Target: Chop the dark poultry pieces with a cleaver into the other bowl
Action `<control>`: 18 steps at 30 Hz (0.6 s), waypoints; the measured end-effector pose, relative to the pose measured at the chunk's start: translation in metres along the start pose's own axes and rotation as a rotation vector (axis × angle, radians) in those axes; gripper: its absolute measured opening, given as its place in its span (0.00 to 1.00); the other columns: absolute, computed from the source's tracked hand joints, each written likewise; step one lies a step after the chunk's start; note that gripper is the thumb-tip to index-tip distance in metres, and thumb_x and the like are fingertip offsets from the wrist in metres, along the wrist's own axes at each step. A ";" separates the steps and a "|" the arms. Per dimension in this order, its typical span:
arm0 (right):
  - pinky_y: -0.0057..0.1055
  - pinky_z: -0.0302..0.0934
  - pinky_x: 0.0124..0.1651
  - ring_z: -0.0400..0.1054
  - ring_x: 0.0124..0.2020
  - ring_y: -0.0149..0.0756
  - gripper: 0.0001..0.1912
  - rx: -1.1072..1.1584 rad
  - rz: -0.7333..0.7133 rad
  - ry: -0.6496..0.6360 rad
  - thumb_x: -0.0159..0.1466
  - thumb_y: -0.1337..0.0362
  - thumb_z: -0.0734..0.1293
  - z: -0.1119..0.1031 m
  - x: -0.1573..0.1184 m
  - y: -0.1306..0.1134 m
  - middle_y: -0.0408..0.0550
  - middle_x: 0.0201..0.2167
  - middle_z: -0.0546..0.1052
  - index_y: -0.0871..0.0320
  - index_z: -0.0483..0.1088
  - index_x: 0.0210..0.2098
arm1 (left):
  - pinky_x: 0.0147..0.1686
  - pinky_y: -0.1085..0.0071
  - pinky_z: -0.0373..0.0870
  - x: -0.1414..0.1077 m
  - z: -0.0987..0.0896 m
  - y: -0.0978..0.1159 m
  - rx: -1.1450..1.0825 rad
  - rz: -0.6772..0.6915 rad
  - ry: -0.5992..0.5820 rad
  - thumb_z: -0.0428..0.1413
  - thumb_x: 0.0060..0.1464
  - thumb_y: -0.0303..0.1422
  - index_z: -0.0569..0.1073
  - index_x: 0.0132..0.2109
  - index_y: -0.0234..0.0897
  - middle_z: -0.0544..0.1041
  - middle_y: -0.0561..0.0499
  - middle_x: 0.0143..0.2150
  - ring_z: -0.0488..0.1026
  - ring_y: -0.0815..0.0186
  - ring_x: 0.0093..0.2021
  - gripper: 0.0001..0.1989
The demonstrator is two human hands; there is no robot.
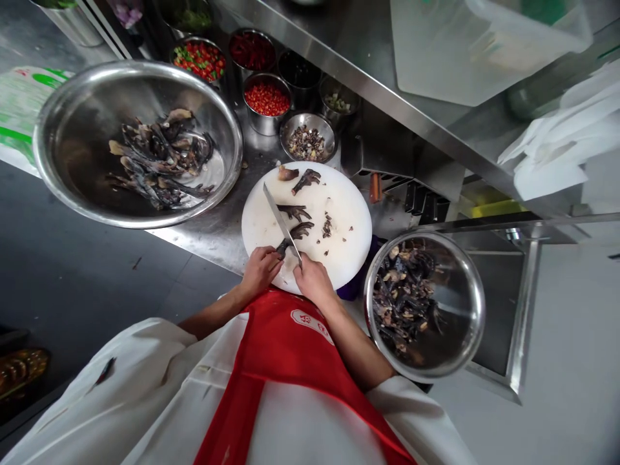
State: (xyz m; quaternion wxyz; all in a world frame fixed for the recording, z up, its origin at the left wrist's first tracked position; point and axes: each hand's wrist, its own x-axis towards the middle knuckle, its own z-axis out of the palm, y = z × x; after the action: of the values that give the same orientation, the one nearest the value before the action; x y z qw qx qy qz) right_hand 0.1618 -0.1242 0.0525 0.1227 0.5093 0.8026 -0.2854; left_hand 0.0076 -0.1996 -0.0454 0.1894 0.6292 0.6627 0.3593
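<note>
My right hand (312, 278) grips the handle of a kitchen knife (278, 216), its blade slanting up and left over a round white cutting board (356, 258). Pinched in my left hand (261, 268) is a dark chicken foot (301, 230), lying across the board under the blade. Another dark foot (296, 212) lies just beyond it, partly behind the knife. Farther up the board rest one more foot (307, 181) and a pale brown stump (287, 173). Small dark clippings (327, 225) are scattered on the board's right half.
A large steel bowl (62, 139) of dark feet stands at left, and a second steel bowl (460, 310) of dark pieces at right. Behind the board are a small bowl of chopped bits (307, 143) and a pot of chopped red chili (267, 100). A steel shelf (368, 64) overhangs the back.
</note>
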 end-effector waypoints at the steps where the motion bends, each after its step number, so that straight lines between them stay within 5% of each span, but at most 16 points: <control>1: 0.30 0.61 0.43 0.73 0.39 0.41 0.15 0.026 -0.016 0.013 0.66 0.65 0.56 -0.005 -0.004 -0.001 0.52 0.37 0.79 0.59 0.69 0.49 | 0.47 0.61 0.70 0.001 0.001 0.000 0.012 0.001 0.007 0.53 0.59 0.36 0.74 0.45 0.39 0.71 0.44 0.46 0.69 0.61 0.46 0.10; 6: 0.32 0.63 0.46 0.73 0.42 0.41 0.19 0.224 -0.123 0.287 0.68 0.60 0.55 -0.034 -0.031 -0.005 0.51 0.40 0.79 0.56 0.66 0.55 | 0.48 0.61 0.68 0.003 0.003 0.000 0.037 0.005 0.011 0.54 0.59 0.36 0.73 0.45 0.39 0.72 0.44 0.45 0.69 0.61 0.46 0.10; 9: 0.34 0.62 0.48 0.72 0.44 0.42 0.21 0.219 -0.104 0.397 0.69 0.59 0.53 -0.031 -0.034 -0.004 0.53 0.41 0.78 0.57 0.66 0.56 | 0.48 0.61 0.68 0.003 0.003 0.000 0.028 -0.009 0.013 0.54 0.59 0.36 0.73 0.46 0.39 0.72 0.44 0.45 0.69 0.61 0.46 0.10; 14: 0.33 0.62 0.45 0.73 0.41 0.43 0.17 0.046 -0.018 0.020 0.66 0.65 0.56 -0.001 -0.008 0.003 0.55 0.39 0.79 0.60 0.69 0.49 | 0.47 0.60 0.67 0.002 0.004 -0.001 0.051 0.018 -0.001 0.53 0.59 0.36 0.74 0.45 0.39 0.72 0.44 0.45 0.69 0.61 0.45 0.09; 18: 0.31 0.61 0.44 0.74 0.40 0.41 0.17 0.024 -0.036 0.011 0.67 0.65 0.56 -0.011 -0.008 -0.001 0.52 0.38 0.79 0.58 0.68 0.52 | 0.47 0.60 0.67 0.002 0.006 -0.002 0.084 -0.003 -0.002 0.53 0.59 0.37 0.75 0.44 0.39 0.72 0.44 0.44 0.69 0.60 0.45 0.10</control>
State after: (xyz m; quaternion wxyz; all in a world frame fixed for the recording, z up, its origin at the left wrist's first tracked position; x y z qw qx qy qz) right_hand 0.1650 -0.1244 0.0653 0.1069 0.4978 0.8087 -0.2945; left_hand 0.0103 -0.1962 -0.0505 0.1639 0.6360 0.6779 0.3304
